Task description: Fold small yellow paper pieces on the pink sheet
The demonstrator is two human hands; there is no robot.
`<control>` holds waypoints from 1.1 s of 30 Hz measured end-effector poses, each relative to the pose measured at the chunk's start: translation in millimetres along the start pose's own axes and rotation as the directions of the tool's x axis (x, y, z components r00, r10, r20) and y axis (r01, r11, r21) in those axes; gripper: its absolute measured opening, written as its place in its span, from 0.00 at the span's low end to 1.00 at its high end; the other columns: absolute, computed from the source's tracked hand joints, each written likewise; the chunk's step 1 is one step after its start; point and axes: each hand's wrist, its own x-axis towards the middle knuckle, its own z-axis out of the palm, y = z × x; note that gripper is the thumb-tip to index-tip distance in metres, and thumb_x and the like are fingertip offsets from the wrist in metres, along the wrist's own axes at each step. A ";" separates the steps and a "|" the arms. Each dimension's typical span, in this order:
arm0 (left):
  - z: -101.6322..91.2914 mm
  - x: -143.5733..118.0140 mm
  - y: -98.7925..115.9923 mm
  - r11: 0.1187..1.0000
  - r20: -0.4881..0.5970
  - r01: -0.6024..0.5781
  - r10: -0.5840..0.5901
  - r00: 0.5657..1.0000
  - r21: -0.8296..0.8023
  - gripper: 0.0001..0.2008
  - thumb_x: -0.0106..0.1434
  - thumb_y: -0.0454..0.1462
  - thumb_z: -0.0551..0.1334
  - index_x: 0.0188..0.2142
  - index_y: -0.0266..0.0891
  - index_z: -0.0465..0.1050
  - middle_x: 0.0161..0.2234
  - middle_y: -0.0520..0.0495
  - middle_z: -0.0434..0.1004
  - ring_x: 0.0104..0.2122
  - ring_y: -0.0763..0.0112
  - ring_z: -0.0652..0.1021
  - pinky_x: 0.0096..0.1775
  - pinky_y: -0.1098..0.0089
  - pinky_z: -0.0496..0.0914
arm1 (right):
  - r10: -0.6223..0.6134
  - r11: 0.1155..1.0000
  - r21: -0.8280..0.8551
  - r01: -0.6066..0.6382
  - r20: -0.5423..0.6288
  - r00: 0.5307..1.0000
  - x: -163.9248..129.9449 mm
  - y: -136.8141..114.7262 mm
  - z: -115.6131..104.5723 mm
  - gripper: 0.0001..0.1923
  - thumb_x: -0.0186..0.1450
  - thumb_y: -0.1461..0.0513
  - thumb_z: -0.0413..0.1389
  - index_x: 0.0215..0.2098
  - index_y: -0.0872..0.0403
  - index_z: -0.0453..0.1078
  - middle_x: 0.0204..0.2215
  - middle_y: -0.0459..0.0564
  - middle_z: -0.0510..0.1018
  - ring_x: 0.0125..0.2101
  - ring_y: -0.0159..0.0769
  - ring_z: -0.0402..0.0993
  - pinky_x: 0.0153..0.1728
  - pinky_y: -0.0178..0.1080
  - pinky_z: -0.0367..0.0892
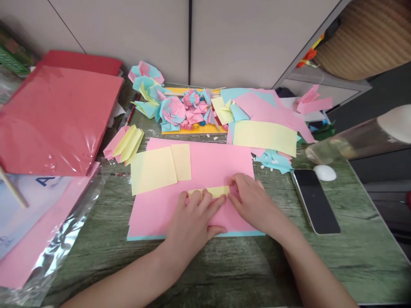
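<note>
A black smartphone [315, 200] lies right of a white computer mouse [325, 173], with folded paper flowers [173, 109] and a wrapped red paper pack [54, 115] behind.
</note>
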 end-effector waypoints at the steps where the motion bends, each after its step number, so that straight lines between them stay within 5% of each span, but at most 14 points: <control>1: -0.5 -0.1 0.1 1.000 -0.006 -0.002 0.002 1.000 0.000 0.29 0.60 0.56 0.49 0.59 0.51 0.54 0.48 0.46 0.65 0.43 0.60 0.65 0.43 0.57 0.60 | -0.004 1.000 -0.004 0.004 0.009 1.000 -0.4 -0.6 -1.1 0.08 0.63 0.65 0.44 0.41 0.53 0.60 0.39 0.49 0.70 0.41 0.37 0.65 0.41 0.40 0.55; 27: 3.9 -9.2 1.7 0.985 -0.008 -0.050 0.052 0.999 0.163 0.29 0.65 0.52 0.44 0.61 0.42 0.51 0.55 0.41 0.62 0.47 0.58 0.66 0.45 0.56 0.61 | -0.069 0.985 -0.160 0.063 -0.027 0.997 -3.9 -5.3 3.3 0.13 0.66 0.64 0.42 0.46 0.51 0.61 0.39 0.49 0.68 0.41 0.38 0.62 0.39 0.39 0.51; 33: 10.3 -24.5 -4.0 0.974 -0.080 -0.012 0.031 0.996 0.224 0.31 0.63 0.54 0.45 0.59 0.39 0.56 0.55 0.38 0.64 0.48 0.55 0.66 0.44 0.56 0.62 | -0.067 0.981 -0.184 0.063 -0.018 0.998 -2.4 -3.7 5.5 0.13 0.66 0.64 0.41 0.46 0.51 0.61 0.39 0.50 0.68 0.40 0.38 0.62 0.39 0.40 0.51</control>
